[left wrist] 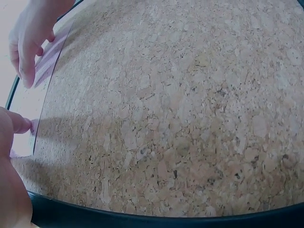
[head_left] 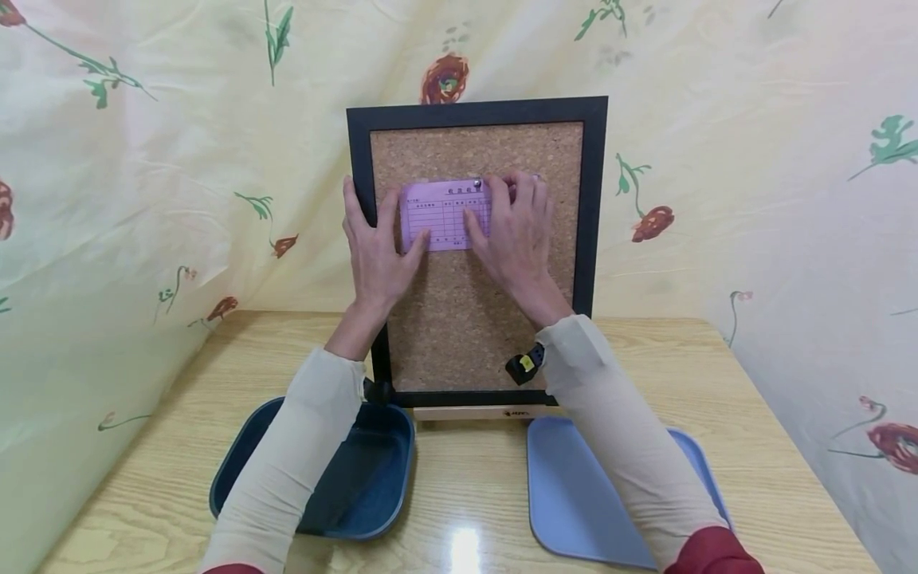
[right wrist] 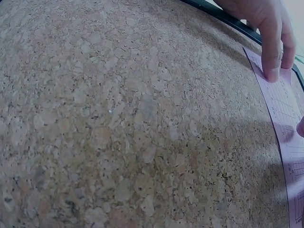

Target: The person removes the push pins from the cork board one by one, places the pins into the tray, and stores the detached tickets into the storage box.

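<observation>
A purple printed slip [head_left: 437, 215] lies flat against a cork board [head_left: 466, 319] in a black frame. A round-headed push pin [head_left: 477, 183] sits at the slip's top edge. My left hand [head_left: 376, 259] spreads over the board's left side, its thumb touching the slip's lower left part and its index finger beside the left edge. Covering the slip's right part, my right hand [head_left: 519, 231] rests its thumb and fingers on it. What lies beneath those fingers is hidden. In the right wrist view the slip [right wrist: 280, 114] runs down the right side under the left fingers.
The board leans upright on a light wooden table [head_left: 717, 399], with a wooden ledge [head_left: 466, 413] at its base. A dark blue bin [head_left: 358, 478] stands at front left, and a light blue tray [head_left: 574, 494] lies at front right. Flowered cloth [head_left: 717, 119] hangs behind.
</observation>
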`<state>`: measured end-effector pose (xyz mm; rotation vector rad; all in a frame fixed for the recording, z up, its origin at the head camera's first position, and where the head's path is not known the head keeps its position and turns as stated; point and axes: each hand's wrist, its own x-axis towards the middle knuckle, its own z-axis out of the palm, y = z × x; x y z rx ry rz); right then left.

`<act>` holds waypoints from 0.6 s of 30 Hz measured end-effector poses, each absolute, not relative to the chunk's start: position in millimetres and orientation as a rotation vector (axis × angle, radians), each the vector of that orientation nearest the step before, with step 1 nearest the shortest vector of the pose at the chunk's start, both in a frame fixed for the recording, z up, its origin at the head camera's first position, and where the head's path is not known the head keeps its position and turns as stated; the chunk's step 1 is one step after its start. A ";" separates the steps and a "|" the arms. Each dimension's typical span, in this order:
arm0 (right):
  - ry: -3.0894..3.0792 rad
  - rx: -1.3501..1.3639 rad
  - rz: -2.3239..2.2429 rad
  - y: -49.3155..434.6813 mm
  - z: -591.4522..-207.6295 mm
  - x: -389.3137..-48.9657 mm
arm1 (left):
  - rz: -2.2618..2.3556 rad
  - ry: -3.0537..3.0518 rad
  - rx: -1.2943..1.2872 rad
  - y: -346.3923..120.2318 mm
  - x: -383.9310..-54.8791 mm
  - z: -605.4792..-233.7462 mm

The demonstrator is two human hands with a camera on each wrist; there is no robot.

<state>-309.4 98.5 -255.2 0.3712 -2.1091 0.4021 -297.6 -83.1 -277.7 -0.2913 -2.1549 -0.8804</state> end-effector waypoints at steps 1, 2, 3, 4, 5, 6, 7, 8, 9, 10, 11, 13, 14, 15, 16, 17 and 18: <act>-2.109 0.369 0.404 98.5 -255.3 -309.6 | -0.887 -2.147 -0.291 -82.7 -297.6 -277.7; -2.109 0.368 0.404 98.4 -255.4 -309.8 | -0.894 -2.140 -0.289 -82.2 -297.7 -277.6; -2.111 0.366 0.406 98.3 -255.3 -309.9 | -0.903 -2.132 -0.285 -81.7 -297.7 -277.4; -2.112 0.364 0.408 98.2 -255.2 -310.0 | -0.918 -2.124 -0.279 -81.0 -297.4 -276.9; -2.113 0.362 0.410 98.2 -255.0 -309.9 | -0.937 -2.115 -0.274 -80.3 -297.0 -276.3; -2.115 0.359 0.413 98.2 -255.0 -309.8 | -0.958 -2.105 -0.269 -79.5 -296.5 -275.6; -2.118 0.356 0.415 98.1 -254.8 -309.7 | -0.983 -2.096 -0.262 -78.6 -296.0 -274.8; -2.120 0.353 0.417 98.1 -254.6 -309.8 | -1.008 -2.086 -0.256 -77.6 -295.7 -273.9; -2.121 0.350 0.418 98.1 -254.5 -309.9 | -1.033 -2.077 -0.249 -76.8 -295.2 -273.1; -2.123 0.347 0.417 98.1 -254.5 -310.0 | -1.056 -2.069 -0.243 -76.1 -294.8 -272.3; -2.125 0.345 0.416 98.1 -254.5 -310.1 | -1.073 -2.063 -0.237 -75.5 -294.7 -271.8; -2.127 0.344 0.414 98.1 -254.4 -310.1 | -1.094 -2.057 -0.224 -74.6 -294.0 -271.3; -2.127 0.344 0.414 98.1 -254.5 -310.1 | -1.098 -2.054 -0.220 -74.4 -293.9 -271.2; -2.127 0.345 0.414 98.0 -254.5 -310.0 | -1.100 -2.052 -0.217 -74.3 -293.6 -271.3; -2.125 0.346 0.414 97.9 -254.5 -310.1 | -1.101 -2.048 -0.216 -74.1 -293.4 -271.5; -2.123 0.348 0.416 97.8 -254.4 -310.1 | -1.099 -2.043 -0.216 -74.0 -293.3 -271.7; -2.120 0.349 0.417 97.6 -254.3 -310.0 | -1.098 -2.036 -0.218 -73.9 -293.2 -271.9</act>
